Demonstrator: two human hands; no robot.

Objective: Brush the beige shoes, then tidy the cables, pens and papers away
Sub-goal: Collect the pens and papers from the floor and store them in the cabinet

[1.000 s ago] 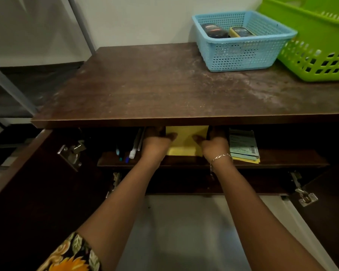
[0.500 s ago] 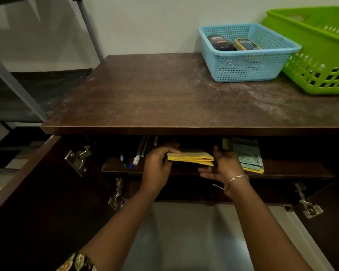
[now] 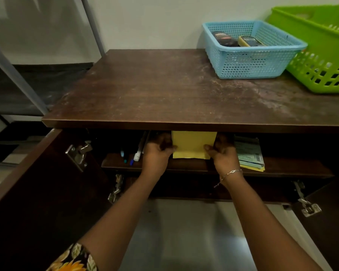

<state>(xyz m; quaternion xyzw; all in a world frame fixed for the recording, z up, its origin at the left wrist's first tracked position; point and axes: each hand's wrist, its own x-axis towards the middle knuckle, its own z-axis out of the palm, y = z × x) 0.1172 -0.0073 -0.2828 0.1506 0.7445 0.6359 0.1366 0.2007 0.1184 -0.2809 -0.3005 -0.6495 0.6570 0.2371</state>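
A stack of yellow papers (image 3: pixel 192 144) stands on its lower edge on the cabinet shelf (image 3: pixel 282 168), under the dark wooden top. My left hand (image 3: pixel 157 153) grips its left side and my right hand (image 3: pixel 222 153) grips its right side. Several pens (image 3: pixel 133 153) lie on the shelf to the left of my left hand. Another pile of papers (image 3: pixel 250 156), with a barcode label, lies flat to the right of my right hand. The back of the shelf is dark and hidden.
On the cabinet top (image 3: pixel 164 90) at the back right sit a blue basket (image 3: pixel 250 61) holding two shoe-polish containers and a green basket (image 3: pixel 325 61). Both cabinet doors hang open, left door (image 3: pixel 37 182) and right door (image 3: pixel 331 222). Grey floor lies below.
Half a second ago the yellow papers were held flat and lifted off the shelf; now they stand upright on the shelf between both hands.
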